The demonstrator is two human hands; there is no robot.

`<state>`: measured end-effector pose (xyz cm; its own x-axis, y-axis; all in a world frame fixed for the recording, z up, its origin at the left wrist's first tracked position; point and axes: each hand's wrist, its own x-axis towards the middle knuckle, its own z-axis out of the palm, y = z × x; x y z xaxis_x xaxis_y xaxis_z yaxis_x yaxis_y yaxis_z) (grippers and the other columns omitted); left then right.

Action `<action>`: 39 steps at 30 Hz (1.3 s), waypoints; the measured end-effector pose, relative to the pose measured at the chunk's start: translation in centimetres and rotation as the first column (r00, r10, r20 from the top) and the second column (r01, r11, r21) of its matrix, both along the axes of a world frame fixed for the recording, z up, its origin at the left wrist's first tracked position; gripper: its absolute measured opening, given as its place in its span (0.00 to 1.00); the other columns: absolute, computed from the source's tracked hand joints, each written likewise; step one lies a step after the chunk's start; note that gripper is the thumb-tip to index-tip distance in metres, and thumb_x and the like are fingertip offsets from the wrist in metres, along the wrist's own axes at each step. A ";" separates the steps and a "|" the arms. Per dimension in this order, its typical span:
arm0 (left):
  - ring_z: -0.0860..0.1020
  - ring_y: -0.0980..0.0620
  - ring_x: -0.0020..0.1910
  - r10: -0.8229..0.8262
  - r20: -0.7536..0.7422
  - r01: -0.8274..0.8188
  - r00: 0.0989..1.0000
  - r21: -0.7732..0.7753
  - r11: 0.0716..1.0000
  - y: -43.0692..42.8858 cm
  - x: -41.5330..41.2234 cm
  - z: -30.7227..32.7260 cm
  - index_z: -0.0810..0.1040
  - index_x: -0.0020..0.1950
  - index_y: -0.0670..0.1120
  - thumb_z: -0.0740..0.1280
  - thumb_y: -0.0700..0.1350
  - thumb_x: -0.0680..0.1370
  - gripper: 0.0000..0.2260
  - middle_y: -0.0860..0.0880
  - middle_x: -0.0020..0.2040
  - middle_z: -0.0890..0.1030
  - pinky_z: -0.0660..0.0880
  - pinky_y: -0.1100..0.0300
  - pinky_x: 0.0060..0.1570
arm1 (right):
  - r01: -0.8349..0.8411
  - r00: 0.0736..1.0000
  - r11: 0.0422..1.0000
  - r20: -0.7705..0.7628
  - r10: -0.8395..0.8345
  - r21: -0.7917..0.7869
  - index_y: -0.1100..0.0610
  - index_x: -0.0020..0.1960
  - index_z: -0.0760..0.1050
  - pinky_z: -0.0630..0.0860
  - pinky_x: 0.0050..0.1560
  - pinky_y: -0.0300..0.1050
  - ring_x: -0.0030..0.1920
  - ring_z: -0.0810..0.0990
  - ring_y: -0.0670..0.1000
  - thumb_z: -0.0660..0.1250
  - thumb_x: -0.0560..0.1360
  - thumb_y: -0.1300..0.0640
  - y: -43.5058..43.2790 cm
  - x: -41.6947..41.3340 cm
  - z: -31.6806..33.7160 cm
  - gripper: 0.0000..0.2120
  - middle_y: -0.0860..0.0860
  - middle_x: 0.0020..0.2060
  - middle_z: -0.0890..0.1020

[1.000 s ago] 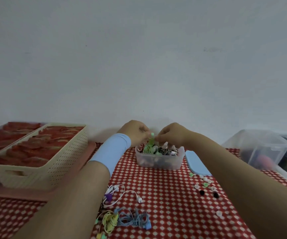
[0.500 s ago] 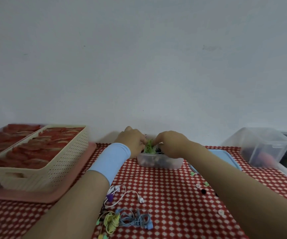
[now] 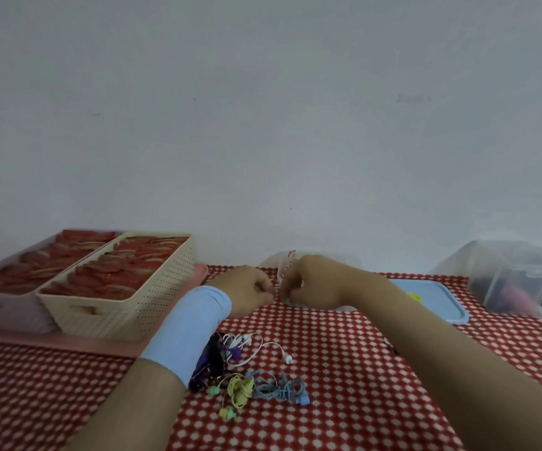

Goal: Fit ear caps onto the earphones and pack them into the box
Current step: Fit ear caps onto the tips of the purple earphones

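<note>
- Two curled hands, left hand (image 3: 246, 291) and right hand (image 3: 310, 284), almost meet at twelve o'clock; grip unclear.
- Open tablecloth (image 3: 344, 395) at five o'clock.
- Two baskets (image 3: 152, 289) at ten o'clock.

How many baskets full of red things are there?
2. The cream basket sits on the left; the pale pink basket is beside it, farther left, partly cut off by the picture's edge.

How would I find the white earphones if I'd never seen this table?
On the red checked tablecloth, look just right of the pale blue wristband. The white earphones lie farthest back there. Unlike the purple bundle, yellow bundle and blue bundle, their cord loops out loose to one bud.
</note>
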<state>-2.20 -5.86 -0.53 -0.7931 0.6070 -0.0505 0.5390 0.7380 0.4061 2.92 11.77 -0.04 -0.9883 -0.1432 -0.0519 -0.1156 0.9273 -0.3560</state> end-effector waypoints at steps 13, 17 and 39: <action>0.75 0.52 0.61 0.118 0.104 -0.103 0.988 -0.141 0.985 -5.6 2.5 -2.4 0.74 0.65 0.56 0.60 0.46 0.81 0.14 0.53 0.65 0.76 0.71 0.58 0.62 | -0.030 0.999 0.987 -0.048 0.023 -0.161 0.50 0.52 0.85 0.78 0.54 0.40 0.48 0.83 0.44 0.75 0.76 0.54 -5.5 1.8 -4.9 0.05 0.45 0.49 0.87; 0.75 0.55 0.62 0.101 0.126 -0.095 0.987 -0.048 0.994 -5.4 2.4 -2.4 0.77 0.63 0.56 0.63 0.42 0.81 0.14 0.55 0.64 0.77 0.70 0.62 0.61 | 0.079 0.989 0.945 -0.092 -0.113 -0.319 0.50 0.42 0.85 0.84 0.50 0.43 0.41 0.85 0.46 0.75 0.75 0.55 -3.3 2.4 -3.3 0.04 0.46 0.39 0.87; 0.76 0.60 0.43 0.049 0.057 -0.065 0.997 0.325 0.943 -2.1 2.9 -1.6 0.78 0.52 0.52 0.71 0.42 0.75 0.08 0.52 0.48 0.80 0.69 0.79 0.44 | 0.080 0.997 0.960 0.020 -0.077 -0.270 0.54 0.73 0.75 0.76 0.67 0.46 0.58 0.82 0.45 0.72 0.78 0.55 -0.3 2.5 -3.9 0.24 0.48 0.61 0.84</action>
